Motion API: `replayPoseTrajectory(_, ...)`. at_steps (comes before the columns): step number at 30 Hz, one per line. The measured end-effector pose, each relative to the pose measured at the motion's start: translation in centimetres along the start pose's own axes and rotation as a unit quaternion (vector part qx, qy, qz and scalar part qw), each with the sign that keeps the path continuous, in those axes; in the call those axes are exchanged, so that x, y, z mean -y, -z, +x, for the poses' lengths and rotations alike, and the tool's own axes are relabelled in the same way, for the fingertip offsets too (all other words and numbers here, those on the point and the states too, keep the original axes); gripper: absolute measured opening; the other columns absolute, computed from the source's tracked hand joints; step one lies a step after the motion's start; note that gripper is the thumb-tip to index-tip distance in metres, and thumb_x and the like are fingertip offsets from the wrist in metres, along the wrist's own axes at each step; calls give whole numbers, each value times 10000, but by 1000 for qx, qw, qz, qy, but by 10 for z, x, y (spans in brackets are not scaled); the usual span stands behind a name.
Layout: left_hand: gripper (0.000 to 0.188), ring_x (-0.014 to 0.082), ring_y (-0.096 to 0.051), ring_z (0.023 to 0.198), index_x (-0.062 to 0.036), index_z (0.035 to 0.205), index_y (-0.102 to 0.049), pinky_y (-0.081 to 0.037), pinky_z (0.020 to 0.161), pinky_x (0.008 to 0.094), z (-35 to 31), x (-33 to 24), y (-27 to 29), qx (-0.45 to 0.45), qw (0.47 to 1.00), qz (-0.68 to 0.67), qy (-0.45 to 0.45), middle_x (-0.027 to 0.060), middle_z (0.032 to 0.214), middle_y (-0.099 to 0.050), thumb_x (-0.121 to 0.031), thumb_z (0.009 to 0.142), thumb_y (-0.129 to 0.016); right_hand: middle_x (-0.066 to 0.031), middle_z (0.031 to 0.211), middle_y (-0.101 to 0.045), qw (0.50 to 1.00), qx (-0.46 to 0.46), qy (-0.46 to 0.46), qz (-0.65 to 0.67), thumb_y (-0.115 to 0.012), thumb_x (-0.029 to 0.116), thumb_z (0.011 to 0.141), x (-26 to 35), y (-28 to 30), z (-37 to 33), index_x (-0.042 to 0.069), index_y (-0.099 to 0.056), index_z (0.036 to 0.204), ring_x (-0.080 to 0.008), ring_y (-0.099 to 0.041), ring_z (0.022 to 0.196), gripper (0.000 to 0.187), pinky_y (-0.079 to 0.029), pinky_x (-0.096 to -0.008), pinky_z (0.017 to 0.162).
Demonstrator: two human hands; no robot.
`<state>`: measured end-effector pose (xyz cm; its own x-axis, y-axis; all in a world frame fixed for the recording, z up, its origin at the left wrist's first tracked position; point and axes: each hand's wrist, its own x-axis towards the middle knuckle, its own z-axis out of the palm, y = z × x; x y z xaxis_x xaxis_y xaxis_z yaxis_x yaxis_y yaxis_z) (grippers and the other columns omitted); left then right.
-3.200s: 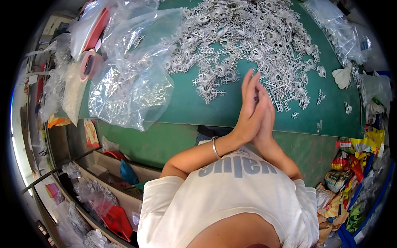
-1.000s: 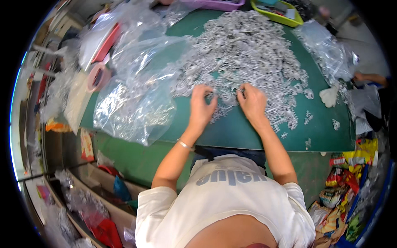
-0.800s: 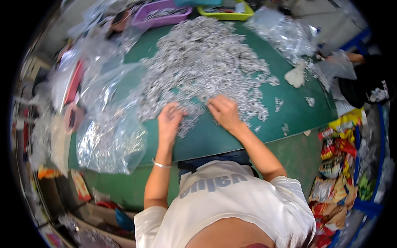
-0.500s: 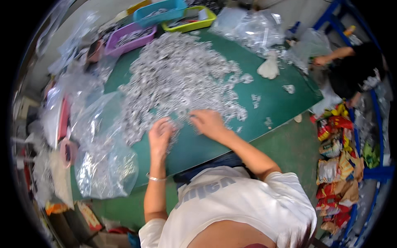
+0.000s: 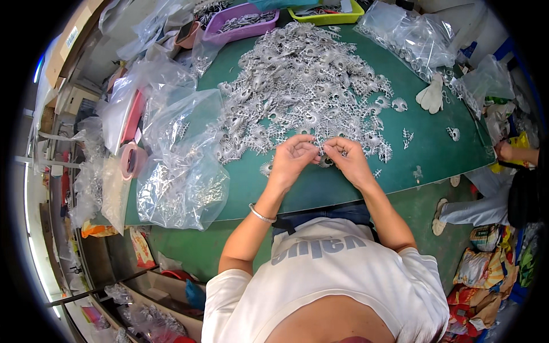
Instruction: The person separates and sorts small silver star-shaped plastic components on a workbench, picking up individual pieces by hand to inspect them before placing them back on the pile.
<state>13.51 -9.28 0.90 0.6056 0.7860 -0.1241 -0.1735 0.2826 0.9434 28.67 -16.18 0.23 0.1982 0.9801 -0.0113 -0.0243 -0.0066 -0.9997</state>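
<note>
Far left, at 9 o'clock from our hands: a roll of pink tape is lying on the green table, half under plastic. Next to it, a clear plastic bag is holding more of the silver parts, sitting at roughly 8–9 o'clock from our left hand, well apart from it.

Our left hand is curling in, fingers pinched narrow on a small silver part at the near edge of the pile. A metal bangle is riding on that wrist.

Our right hand is meeting the left at 3 o'clock, fingertips touching the same small part, also pinched narrow. We cannot tell which hand is actually carrying it.

The pile of silver fan-shaped parts is spreading from 12 o'clock of both hands up toward the far edge. Behind it at 11 o'clock a purple tray is holding more metal bits; at 12 o'clock a yellow-green tray.

At 2 o'clock from our right hand: a white glove is lying flat, with loose bags beyond it. A few stray parts are sitting at 3 o'clock.

Far right, another person's hand is showing at the table edge.
</note>
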Motion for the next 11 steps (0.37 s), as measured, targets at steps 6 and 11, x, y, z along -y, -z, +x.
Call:
replayPoseTrajectory(6,257,148,-616,707,52,1066,-518,-529,659,246,3,4,2,-25,999,5,32,88,843,-608,-10,826,-584,21,703,-567,999,-5,-44,19,-572,125,863,-5,2,1,1,-618,920,-18,-434,596,145,-330,-182,512)
replayPoseTrajectory(11,337,150,-618,707,55,1121,-490,-526,667,248,11,15,25,-84,994,54,44,120,873,-622,-45,820,-604,-79,841,-657,997,-33,-26,-66,-584,130,854,-13,19,1,-1,-626,951,-75,-576,784,169,-444,-210,679)
